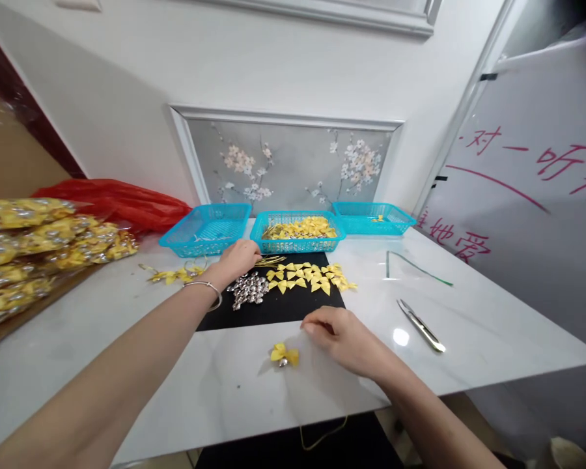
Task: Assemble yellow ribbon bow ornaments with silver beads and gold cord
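Clear bags: at the left edge, clear bags [53,254] of yellow and silver pieces are stacked beside red plastic [122,202].
Left basket: a blue basket [202,249], left of centre.
Left hand: the left hand [239,259], wearing a bangle [215,296], is bent down with its fingertips hidden; I cannot tell whether it grips anything.
Silver bells: a heap of silver bells [249,290] on a black mat [244,318], just below the left hand.
Yellow cords: the yellow cords [272,261] lie just right of the left fingertips, long axis across the frame; the left hand is far nearer than the right.
Bow with bell: a single bow with bell [284,355], lower centre, left of and below the right hand.
Middle basket: a blue basket of yellow pieces, above loose yellow bows [303,276].
Right hand: the right hand [334,333] is loosely curled, thumb near forefinger; any hold is unclear.
Metal tool: a slim metal tool [421,327], slanting down to the right.
Writing: red Chinese handwriting on a whiteboard [522,273], right edge; "对一听" and "她爱" are readable, the rest cut off. No brand is legible.
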A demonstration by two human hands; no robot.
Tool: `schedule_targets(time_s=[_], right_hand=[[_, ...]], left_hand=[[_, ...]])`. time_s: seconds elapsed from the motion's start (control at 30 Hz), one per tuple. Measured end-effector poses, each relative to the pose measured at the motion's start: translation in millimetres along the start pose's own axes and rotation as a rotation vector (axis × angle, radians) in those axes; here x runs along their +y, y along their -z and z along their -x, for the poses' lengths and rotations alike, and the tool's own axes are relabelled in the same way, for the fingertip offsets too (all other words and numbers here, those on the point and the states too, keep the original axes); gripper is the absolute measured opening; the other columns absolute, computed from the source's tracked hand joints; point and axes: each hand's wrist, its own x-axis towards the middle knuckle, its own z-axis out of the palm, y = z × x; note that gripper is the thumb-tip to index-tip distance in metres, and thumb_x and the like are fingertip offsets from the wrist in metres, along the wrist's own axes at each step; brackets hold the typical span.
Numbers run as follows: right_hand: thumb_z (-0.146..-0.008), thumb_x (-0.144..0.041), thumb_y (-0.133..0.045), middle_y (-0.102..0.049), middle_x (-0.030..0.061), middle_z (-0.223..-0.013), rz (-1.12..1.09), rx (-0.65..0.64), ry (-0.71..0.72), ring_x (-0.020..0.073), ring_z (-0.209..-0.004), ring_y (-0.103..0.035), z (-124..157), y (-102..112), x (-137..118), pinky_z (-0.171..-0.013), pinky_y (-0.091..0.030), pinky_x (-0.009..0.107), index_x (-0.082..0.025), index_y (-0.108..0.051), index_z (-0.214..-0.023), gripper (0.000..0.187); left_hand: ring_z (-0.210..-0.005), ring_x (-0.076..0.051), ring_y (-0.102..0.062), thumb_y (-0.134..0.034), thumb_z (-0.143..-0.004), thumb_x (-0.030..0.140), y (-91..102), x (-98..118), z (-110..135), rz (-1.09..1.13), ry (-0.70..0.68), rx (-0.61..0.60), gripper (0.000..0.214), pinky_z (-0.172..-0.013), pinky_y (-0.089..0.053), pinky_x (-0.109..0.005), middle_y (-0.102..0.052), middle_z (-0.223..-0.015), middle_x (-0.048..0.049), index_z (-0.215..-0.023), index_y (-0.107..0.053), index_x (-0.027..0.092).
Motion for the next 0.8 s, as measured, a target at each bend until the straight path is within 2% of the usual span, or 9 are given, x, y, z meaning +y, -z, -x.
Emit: schedule_targets(time_s=[0.1, 0.2, 0.3, 0.4, 0.53, 0.8], right_hand=[[-0.1, -0.025, -0.048, -0.068, 0.0048, -0.086, -0.11, 0.048, -0.021, 0.0176, -0.077, -0.058, 8, 6, 3, -0.071, -0.042, 0.03, -0.016, -0.071, -0.094, 0.026], [-0.101, -0.034, -0.041, -0.059, 0.0023, -0.077, -0.233, 0.072, -0.054, 0.013, -0.059, -0.042, 13, 8, 6, -0.056, -0.035, 0.028, -0.015, -0.067, -0.094, 0.032], [-0.101, -0.041, -0.038, -0.06, 0.0042, -0.085, -0.362, 0.092, -0.068, 0.0102, -0.053, -0.032, 18, 7, 7, -0.049, -0.027, 0.026, -0.015, -0.064, -0.106, 0.037], [-0.098, -0.045, -0.042, -0.064, 0.0082, -0.097, -0.449, 0.107, -0.067, 0.0089, -0.053, -0.028, 21, 6, 7, -0.047, -0.024, 0.026, -0.014, -0.061, -0.115, 0.04], [-0.096, -0.047, -0.047, -0.067, 0.0091, -0.098, -0.505, 0.085, -0.048, 0.0076, -0.052, -0.025, 23, 2, 5, -0.046, -0.022, 0.025, -0.014, -0.063, -0.113, 0.04], [-0.099, -0.04, -0.049, -0.067, 0.0052, -0.088, -0.514, 0.035, -0.012, 0.0076, -0.05, -0.027, 26, 1, 3, -0.047, -0.025, 0.025, -0.016, -0.066, -0.107, 0.031]], left_hand=[[-0.112, -0.028, -0.071, -0.07, -0.1, 0.033, -8.1, -3, -5, -0.078, 0.02, -0.01, 0.034, -0.093, -0.061, -0.05, -0.069, -0.135, -0.0109, -0.132, -0.066, 0.02], [-0.112, -0.028, -0.071, -0.07, -0.101, 0.034, -11.8, -7, -3, -0.129, 0.034, -0.002, 0.033, -0.093, -0.061, -0.049, -0.069, -0.135, -0.0104, -0.131, -0.067, 0.02], [-0.112, -0.028, -0.071, -0.069, -0.101, 0.034, -8.2, -10, 0, -0.158, 0.032, 0.026, 0.033, -0.094, -0.061, -0.049, -0.069, -0.135, -0.0104, -0.13, -0.067, 0.02], [-0.112, -0.028, -0.071, -0.069, -0.101, 0.034, 0.8, -11, 3, -0.176, 0.018, 0.066, 0.033, -0.094, -0.061, -0.05, -0.069, -0.134, -0.0107, -0.131, -0.067, 0.019], [-0.112, -0.028, -0.071, -0.069, -0.101, 0.034, 10.6, -10, 7, -0.194, -0.002, 0.1, 0.033, -0.094, -0.061, -0.051, -0.07, -0.134, -0.0106, -0.13, -0.067, 0.019], [-0.111, -0.028, -0.071, -0.068, -0.101, 0.034, 4.7, -10, 2, -0.202, -0.033, 0.076, 0.031, -0.094, -0.061, -0.05, -0.07, -0.134, -0.0105, -0.129, -0.068, 0.02]])
